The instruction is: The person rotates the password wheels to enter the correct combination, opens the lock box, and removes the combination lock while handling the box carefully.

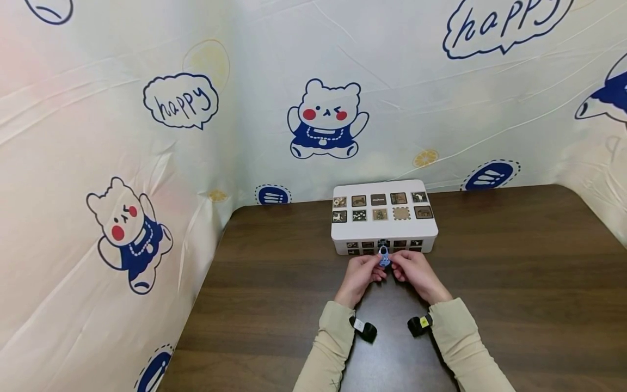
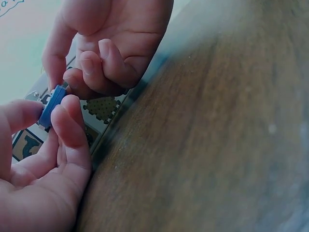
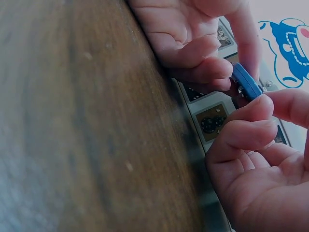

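A small blue padlock [image 1: 385, 258] with a row of what look like number dials sits at the front of a white box [image 1: 382, 231], its shackle up by the latch. My left hand [image 1: 361, 276] pinches the padlock's left side between thumb and finger. From the other side, my right hand [image 1: 417, 273] pinches it too. Up close in the left wrist view, the blue padlock body [image 2: 52, 107] lies between both hands' fingertips, seen edge-on. The right wrist view shows the padlock [image 3: 247, 81] from its other edge, with the shackle mostly hidden by fingers.
The box lid and front carry rows of small square picture stickers. It stands on a dark wooden table [image 1: 274, 272], near the back edge. Behind and to the left hangs a pale printed curtain [image 1: 264, 109]. Black wrist cameras [image 1: 364, 330] are strapped at both sleeves.
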A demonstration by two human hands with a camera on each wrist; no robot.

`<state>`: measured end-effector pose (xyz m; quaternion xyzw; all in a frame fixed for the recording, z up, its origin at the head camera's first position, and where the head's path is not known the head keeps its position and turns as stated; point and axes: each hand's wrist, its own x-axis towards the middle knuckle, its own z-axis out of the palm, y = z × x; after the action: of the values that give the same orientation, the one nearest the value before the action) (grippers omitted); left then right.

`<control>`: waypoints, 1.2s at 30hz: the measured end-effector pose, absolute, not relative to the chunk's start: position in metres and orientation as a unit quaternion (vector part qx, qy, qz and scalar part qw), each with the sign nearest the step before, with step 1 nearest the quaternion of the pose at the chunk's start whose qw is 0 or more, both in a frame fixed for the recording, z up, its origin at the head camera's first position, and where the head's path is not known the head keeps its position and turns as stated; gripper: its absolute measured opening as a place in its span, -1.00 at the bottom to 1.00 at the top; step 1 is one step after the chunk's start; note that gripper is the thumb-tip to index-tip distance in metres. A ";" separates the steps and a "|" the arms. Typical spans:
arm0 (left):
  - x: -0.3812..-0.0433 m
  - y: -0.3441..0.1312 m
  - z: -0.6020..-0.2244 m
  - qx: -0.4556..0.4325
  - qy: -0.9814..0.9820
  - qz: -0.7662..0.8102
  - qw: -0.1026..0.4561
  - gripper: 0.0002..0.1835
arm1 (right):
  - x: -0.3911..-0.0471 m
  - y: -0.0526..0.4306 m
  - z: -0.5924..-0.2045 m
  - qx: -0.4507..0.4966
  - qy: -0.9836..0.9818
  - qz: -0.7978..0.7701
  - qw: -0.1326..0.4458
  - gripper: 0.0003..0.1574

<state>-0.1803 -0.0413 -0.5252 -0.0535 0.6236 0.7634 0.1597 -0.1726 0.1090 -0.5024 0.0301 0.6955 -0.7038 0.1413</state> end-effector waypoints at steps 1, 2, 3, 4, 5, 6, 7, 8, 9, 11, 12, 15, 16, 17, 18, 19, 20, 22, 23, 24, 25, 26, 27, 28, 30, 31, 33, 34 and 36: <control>-0.181 -0.041 -0.525 -0.054 0.624 0.763 0.159 -0.72 | -0.173 0.109 -0.503 0.030 0.695 -0.705 0.142 -0.72; -0.181 -0.041 -0.526 -0.053 0.626 0.762 0.158 -0.72 | -0.173 0.109 -0.503 0.031 0.694 -0.705 0.142 -0.72; -0.181 -0.041 -0.526 -0.053 0.627 0.761 0.157 -0.73 | -0.173 0.109 -0.503 0.031 0.694 -0.706 0.142 -0.72; -0.181 -0.041 -0.527 -0.053 0.628 0.761 0.156 -0.74 | -0.173 0.109 -0.504 0.030 0.694 -0.706 0.142 -0.72; -0.182 -0.041 -0.527 -0.052 0.629 0.760 0.154 -0.74 | -0.174 0.109 -0.504 0.030 0.694 -0.705 0.142 -0.72; -0.182 -0.041 -0.527 -0.050 0.631 0.759 0.153 -0.74 | -0.174 0.109 -0.504 0.030 0.694 -0.705 0.142 -0.72; -0.182 -0.041 -0.528 -0.048 0.633 0.758 0.152 -0.74 | -0.174 0.109 -0.504 0.031 0.694 -0.705 0.142 -0.72; -0.182 -0.041 -0.528 -0.047 0.634 0.757 0.151 -0.74 | -0.174 0.109 -0.504 0.031 0.695 -0.704 0.142 -0.72; -0.182 -0.041 -0.528 -0.045 0.635 0.757 0.151 -0.73 | -0.174 0.109 -0.504 0.032 0.696 -0.703 0.142 -0.72; -0.181 -0.041 -0.528 -0.042 0.636 0.756 0.150 -0.73 | -0.174 0.109 -0.504 0.033 0.697 -0.703 0.142 -0.71; -0.181 -0.041 -0.528 -0.040 0.637 0.755 0.150 -0.72 | -0.174 0.109 -0.504 0.032 0.697 -0.702 0.142 -0.71; -0.181 -0.041 -0.528 -0.041 0.635 0.756 0.151 -0.73 | -0.174 0.109 -0.504 0.031 0.699 -0.700 0.142 -0.69; -0.182 -0.041 -0.528 -0.042 0.634 0.757 0.152 -0.74 | -0.174 0.109 -0.504 0.030 0.700 -0.700 0.142 -0.69; -0.182 -0.041 -0.528 -0.043 0.634 0.757 0.152 -0.74 | -0.174 0.109 -0.504 0.029 0.700 -0.699 0.142 -0.68; -0.182 -0.041 -0.528 -0.044 0.632 0.758 0.153 -0.75 | -0.174 0.109 -0.504 0.028 0.701 -0.699 0.141 -0.68; -0.182 -0.041 -0.529 -0.045 0.631 0.760 0.153 -0.76 | -0.174 0.109 -0.504 0.028 0.701 -0.699 0.141 -0.68; -0.183 -0.041 -0.529 -0.045 0.629 0.760 0.154 -0.76 | -0.174 0.109 -0.503 0.027 0.701 -0.698 0.141 -0.68; -0.183 -0.041 -0.530 -0.043 0.628 0.762 0.155 -0.77 | -0.174 0.109 -0.503 0.025 0.702 -0.698 0.140 -0.68; -0.183 -0.042 -0.530 -0.041 0.628 0.761 0.155 -0.77 | -0.174 0.109 -0.503 0.025 0.702 -0.698 0.140 -0.68; -0.183 -0.042 -0.530 -0.039 0.629 0.761 0.156 -0.77 | -0.174 0.109 -0.503 0.025 0.702 -0.698 0.139 -0.68; -0.183 -0.042 -0.531 -0.037 0.629 0.760 0.156 -0.77 | -0.174 0.109 -0.503 0.025 0.702 -0.698 0.139 -0.68; -0.183 -0.042 -0.530 -0.035 0.631 0.759 0.156 -0.76 | -0.174 0.109 -0.503 0.025 0.702 -0.698 0.138 -0.68; -0.183 -0.042 -0.531 -0.033 0.631 0.759 0.157 -0.77 | -0.174 0.109 -0.504 0.025 0.702 -0.698 0.138 -0.68; -0.183 -0.042 -0.531 -0.032 0.632 0.758 0.158 -0.77 | -0.174 0.109 -0.504 0.025 0.703 -0.698 0.139 -0.68; -0.183 -0.042 -0.531 -0.034 0.628 0.761 0.159 -0.78 | -0.174 0.109 -0.505 0.024 0.702 -0.698 0.139 -0.68; -0.183 -0.042 -0.532 -0.035 0.627 0.762 0.159 -0.78 | -0.175 0.109 -0.505 0.024 0.702 -0.698 0.139 -0.69; -0.183 -0.042 -0.532 -0.035 0.624 0.764 0.158 -0.80 | -0.175 0.110 -0.506 0.023 0.702 -0.698 0.138 -0.70; -0.183 -0.042 -0.532 -0.033 0.625 0.764 0.157 -0.80 | -0.175 0.110 -0.506 0.023 0.702 -0.698 0.138 -0.70; -0.183 -0.041 -0.532 -0.030 0.628 0.762 0.155 -0.81 | -0.175 0.109 -0.507 0.022 0.703 -0.698 0.136 -0.72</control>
<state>-0.1832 -0.0415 -0.5320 -0.0298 0.6279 0.7621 0.1549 -0.1752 0.1095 -0.5070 0.0218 0.7025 -0.6982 0.1359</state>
